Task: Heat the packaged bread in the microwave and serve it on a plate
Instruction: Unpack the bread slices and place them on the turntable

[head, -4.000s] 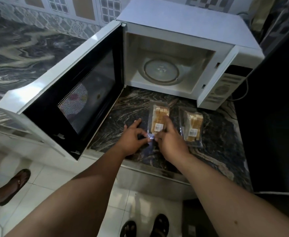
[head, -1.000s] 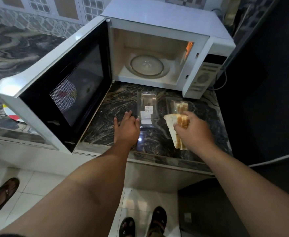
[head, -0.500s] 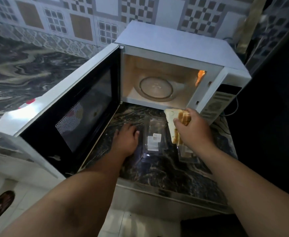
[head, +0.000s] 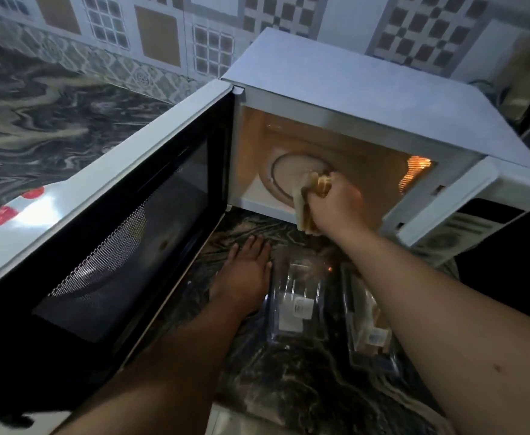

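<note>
My right hand [head: 335, 204] grips a stack of unwrapped bread slices [head: 304, 202] at the mouth of the white microwave [head: 351, 89], just over the front edge of the glass turntable [head: 288, 174]. The oven lamp glows inside. My left hand [head: 244, 271] lies flat, fingers straight, on the dark marbled counter [head: 288, 381] below the opening. Beside it sits an emptied clear wrapper [head: 295, 302] with a white label. A second packet with bread in it [head: 370, 328] lies to the right, partly under my right forearm.
The microwave door [head: 116, 240] stands wide open to the left, filling that side. The control panel [head: 458, 233] is on the right. A patterned tile wall [head: 194, 36] runs behind. Dark space drops off right of the counter.
My right hand has carried the bread up from above the counter into the microwave opening. My left hand has stayed flat on the counter beside the empty wrapper.
</note>
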